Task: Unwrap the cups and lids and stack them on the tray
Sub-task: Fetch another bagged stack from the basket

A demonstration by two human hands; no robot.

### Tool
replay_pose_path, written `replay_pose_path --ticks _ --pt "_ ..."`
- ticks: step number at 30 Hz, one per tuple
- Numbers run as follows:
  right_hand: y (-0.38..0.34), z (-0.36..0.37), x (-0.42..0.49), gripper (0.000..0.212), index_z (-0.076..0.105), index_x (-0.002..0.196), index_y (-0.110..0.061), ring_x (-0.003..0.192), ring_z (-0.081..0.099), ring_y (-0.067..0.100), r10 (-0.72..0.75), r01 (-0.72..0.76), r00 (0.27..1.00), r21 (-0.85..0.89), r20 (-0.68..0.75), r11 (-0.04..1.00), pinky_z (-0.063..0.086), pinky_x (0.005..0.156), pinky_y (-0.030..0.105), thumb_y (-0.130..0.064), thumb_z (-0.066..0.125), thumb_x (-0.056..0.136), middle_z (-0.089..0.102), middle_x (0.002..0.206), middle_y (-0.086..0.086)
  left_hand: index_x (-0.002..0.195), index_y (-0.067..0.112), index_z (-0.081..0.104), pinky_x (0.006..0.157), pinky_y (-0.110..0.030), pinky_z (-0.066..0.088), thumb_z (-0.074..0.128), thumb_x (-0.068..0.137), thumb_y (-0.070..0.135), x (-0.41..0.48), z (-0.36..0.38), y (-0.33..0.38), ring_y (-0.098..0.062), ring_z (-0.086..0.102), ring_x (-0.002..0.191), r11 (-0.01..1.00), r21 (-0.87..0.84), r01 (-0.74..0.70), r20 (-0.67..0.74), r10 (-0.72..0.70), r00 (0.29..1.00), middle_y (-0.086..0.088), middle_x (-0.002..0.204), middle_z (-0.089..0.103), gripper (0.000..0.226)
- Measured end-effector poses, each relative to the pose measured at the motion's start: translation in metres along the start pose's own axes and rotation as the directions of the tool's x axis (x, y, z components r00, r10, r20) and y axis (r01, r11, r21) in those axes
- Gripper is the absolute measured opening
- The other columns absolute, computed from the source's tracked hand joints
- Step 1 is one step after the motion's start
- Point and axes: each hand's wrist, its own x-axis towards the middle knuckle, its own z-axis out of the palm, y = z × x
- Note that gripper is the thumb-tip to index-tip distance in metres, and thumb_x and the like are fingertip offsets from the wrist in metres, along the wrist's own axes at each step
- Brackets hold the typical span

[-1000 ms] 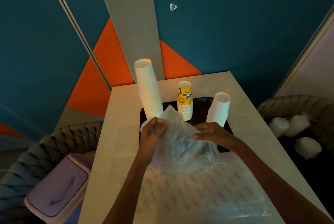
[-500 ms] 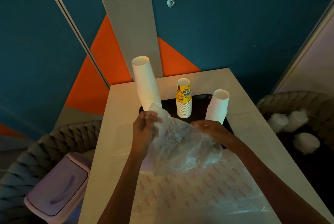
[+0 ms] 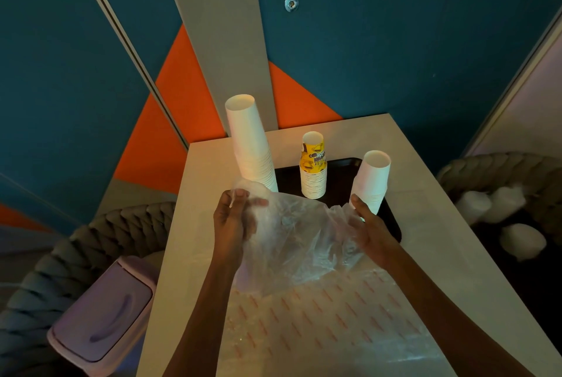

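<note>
From the head view, the person's left hand (image 3: 232, 218) pinched the upper edge of a clear crumpled plastic wrapper (image 3: 298, 243) between thumb and fingertips. The right hand (image 3: 373, 232) gripped the opposite edge with its thumb up and its fingers partly hidden by the film. The wrapper hung stretched between the two hands, just above the pale rectangular surface (image 3: 203, 194) and over the near edge of a black tray (image 3: 345, 177). I could not tell whether anything was inside it.

Three stacks stood upside down on the tray: a tall stack of white paper cups (image 3: 251, 145) at the left, a shorter stack of yellow-printed paper cups (image 3: 313, 168) in the middle, and a short stack of white paper cups (image 3: 373, 179) at the right, just beyond the right hand.

A flat clear plastic sheet with orange dashes (image 3: 322, 319) lay on the surface nearer the person. A lilac swing-lid bin (image 3: 103, 313) stood on the floor to the left, beside a grey braided seat (image 3: 91, 240).
</note>
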Motion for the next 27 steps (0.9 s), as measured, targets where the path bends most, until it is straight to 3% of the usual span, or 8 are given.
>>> replay_pose_path --ticks 3,8,13,16,19,23,25,27 --pt "0.002 0.005 0.004 0.061 0.045 0.121 -0.019 0.122 0.048 0.032 -0.019 0.017 0.999 -0.051 -0.05 0.999 0.039 0.106 0.051 -0.045 0.07 0.071 0.049 0.129 0.017 0.091 0.013 0.054 0.049 -0.024 0.042 0.047 0.094 0.033 0.0 0.0 0.002 -0.014 0.048 0.052 1.0 0.003 -0.009 0.007 0.009 1.0 -0.005 0.076 0.072 0.022" --pt "-0.001 0.01 0.004 0.032 0.048 0.113 -0.015 0.111 0.052 0.025 -0.023 0.002 0.993 -0.181 -0.112 0.983 0.043 0.101 0.041 -0.028 0.064 0.089 0.055 0.106 0.009 0.094 0.011 0.055 0.06 -0.032 0.043 0.049 0.088 0.039 -0.002 0.0 0.004 -0.026 0.049 0.069 1.0 0.016 -0.005 -0.011 0.006 1.0 -0.004 0.077 0.072 0.029" --pt "-0.003 0.009 -0.002 0.011 0.054 0.09 -0.015 0.11 0.053 0.028 -0.102 0.063 0.984 -0.256 -0.143 0.965 0.044 0.101 0.044 -0.023 0.062 0.091 0.056 0.11 0.015 0.091 0.014 0.055 0.046 -0.023 0.035 0.044 0.098 0.028 -0.002 -0.005 0.004 -0.012 0.041 0.05 0.998 0.041 -0.043 -0.033 0.044 0.998 -0.003 0.073 0.071 0.02" --pt "-0.004 0.006 -0.002 0.007 0.055 0.095 -0.017 0.11 0.052 0.026 -0.115 0.092 0.979 -0.136 -0.167 0.986 0.043 0.099 0.042 -0.022 0.059 0.092 0.055 0.116 0.014 0.088 0.015 0.056 0.039 -0.018 0.03 0.042 0.1 0.024 -0.001 -0.012 0.004 -0.007 0.035 0.042 0.998 0.012 -0.055 -0.076 0.056 0.996 -0.003 0.069 0.07 0.02" --pt "-0.005 0.005 0.0 0.025 0.049 0.115 -0.014 0.111 0.055 0.027 -0.109 0.101 0.976 -0.052 -0.187 0.994 0.047 0.095 0.043 -0.027 0.054 0.095 0.056 0.118 0.012 0.089 0.016 0.056 0.038 -0.014 0.035 0.043 0.099 0.024 -0.002 -0.018 0.0 -0.003 0.042 0.041 0.999 -0.001 -0.04 -0.165 0.039 0.985 -0.006 0.071 0.067 0.018" --pt "-0.003 0.009 -0.001 0.038 0.052 0.121 -0.011 0.095 0.064 0.023 -0.062 0.068 0.992 0.047 -0.112 0.997 0.053 0.072 0.035 -0.034 0.056 0.092 0.063 0.107 0.01 0.092 0.017 0.055 0.04 -0.013 0.038 0.043 0.1 0.025 -0.004 -0.021 -0.008 -0.002 0.047 0.041 0.999 0.048 -0.013 -0.243 0.025 0.97 -0.01 0.075 0.063 0.016" --pt "0.0 0.009 0.0 0.044 0.052 0.124 -0.009 0.102 0.063 0.026 -0.051 0.053 0.994 0.021 -0.093 0.998 0.053 0.076 0.036 -0.031 0.063 0.088 0.063 0.113 0.012 0.092 0.017 0.054 0.039 -0.014 0.037 0.043 0.099 0.025 -0.004 -0.022 -0.01 -0.002 0.047 0.04 0.999 0.051 0.0 -0.277 0.014 0.961 -0.009 0.073 0.061 0.016" --pt "0.003 0.009 -0.002 0.035 0.053 0.119 -0.008 0.102 0.062 0.025 -0.052 0.048 0.997 -0.071 -0.062 0.996 0.052 0.081 0.036 -0.024 0.063 0.089 0.063 0.111 0.01 0.09 0.018 0.054 0.038 -0.014 0.037 0.044 0.099 0.026 -0.005 -0.023 -0.011 -0.002 0.047 0.04 0.998 0.064 0.018 -0.31 0.003 0.951 -0.008 0.072 0.061 0.016"
